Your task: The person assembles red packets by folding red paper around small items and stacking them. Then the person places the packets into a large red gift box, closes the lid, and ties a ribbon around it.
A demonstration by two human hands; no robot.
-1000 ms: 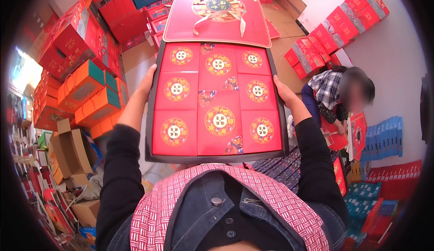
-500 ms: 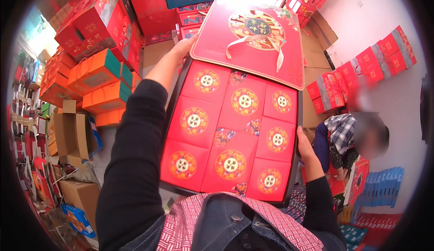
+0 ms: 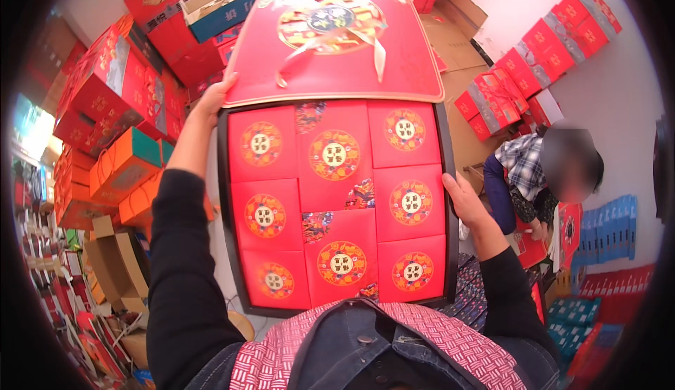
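In front of my body I hold a large gift box (image 3: 450, 249) with a dark rim, its top facing up. Inside it, several red square packets (image 3: 411, 183) with round gold-and-orange medallions sit in rows. The red lid (image 3: 281, 74), with a gold edge and a pale ribbon (image 3: 380, 60), lies over the far end. My left hand (image 3: 211, 102) grips the far left corner, where lid and box meet. My right hand (image 3: 465, 199) is closed on the right side of the box, thumb along the rim and the other fingers hidden beneath.
Red and orange gift boxes (image 3: 126, 165) are stacked on the left near an open cardboard carton (image 3: 116, 263). A blue tray of ribbons (image 3: 246, 0) stands at the back. A person (image 3: 524, 172) in a checked top bends over a red box at right. Red bags (image 3: 541, 53) line the wall.
The box has turned from a rightward slant to nearly straight and shifted left in the picture. The surroundings have also shifted left. Both hands keep their hold.
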